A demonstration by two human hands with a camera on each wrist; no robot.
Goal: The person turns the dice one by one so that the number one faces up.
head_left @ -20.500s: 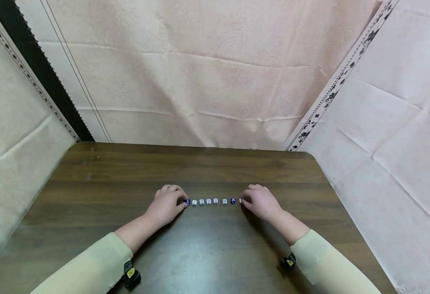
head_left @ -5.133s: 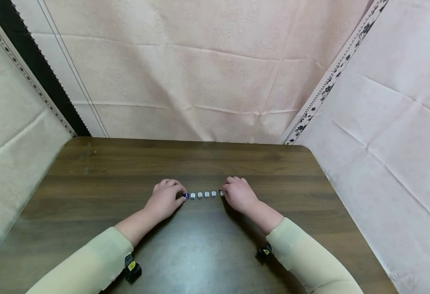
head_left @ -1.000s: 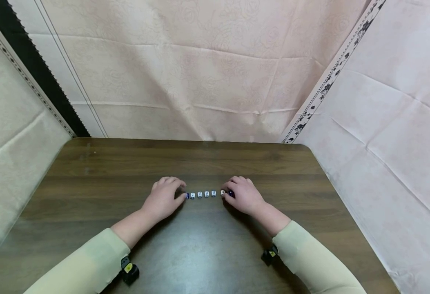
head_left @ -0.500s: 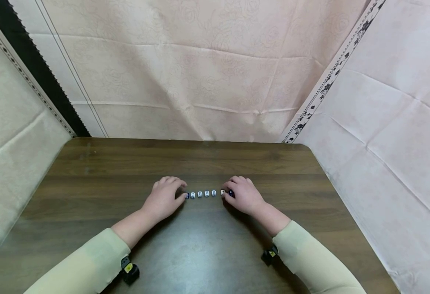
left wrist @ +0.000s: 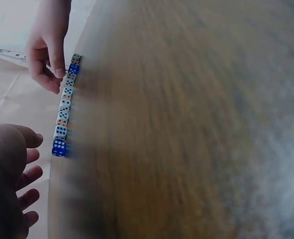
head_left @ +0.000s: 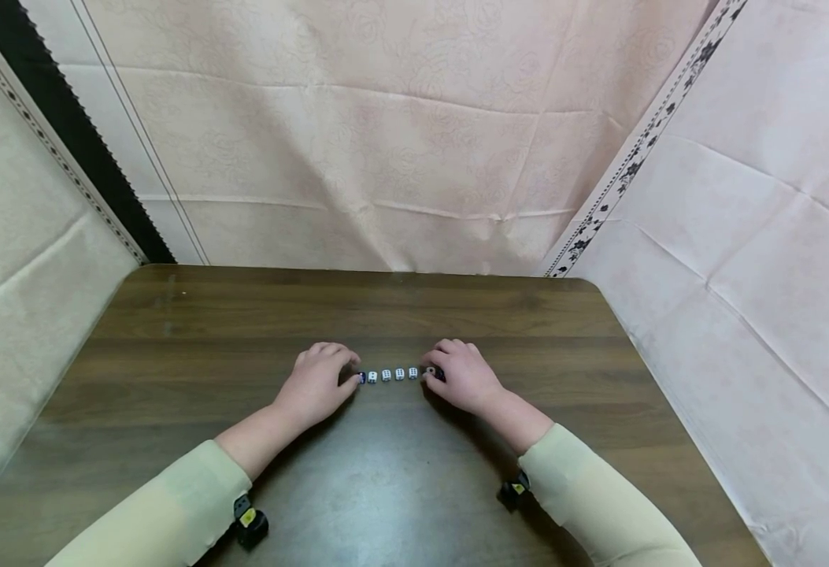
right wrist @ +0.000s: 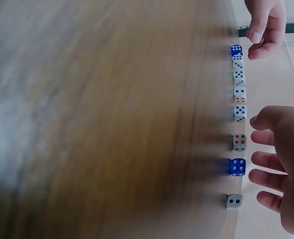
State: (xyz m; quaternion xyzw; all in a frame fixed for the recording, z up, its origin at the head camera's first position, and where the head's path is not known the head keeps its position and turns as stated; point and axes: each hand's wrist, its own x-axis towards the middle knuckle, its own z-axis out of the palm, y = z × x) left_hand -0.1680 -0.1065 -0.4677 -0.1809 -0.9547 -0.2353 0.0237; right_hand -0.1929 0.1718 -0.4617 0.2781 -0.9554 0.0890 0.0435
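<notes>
Several small dice form one row across the wooden table. A blue die [left wrist: 59, 147] is at the left end, followed by several white dice [head_left: 393, 374]. After a small gap come a white die [right wrist: 239, 142], a blue die [right wrist: 237, 167] and a white end die [right wrist: 233, 201]. My left hand [head_left: 320, 382] hovers beside the blue end die, fingers loosely bent and apart from it in the wrist views. Over the right part of the row is my right hand [head_left: 467, 378], thumb and fingers parted just above the dice, partly hiding them in the head view.
The brown wooden table [head_left: 386, 315] has a far edge backed by a pale hanging cloth [head_left: 386, 142]. More cloth hangs at both sides. Each wrist carries a black camera [head_left: 249, 526] below a light green sleeve [head_left: 173, 500].
Since the oldest frame my right hand has come left from the row's right end to over the dice. In the last half second it has shifted slightly left; my left hand stays put.
</notes>
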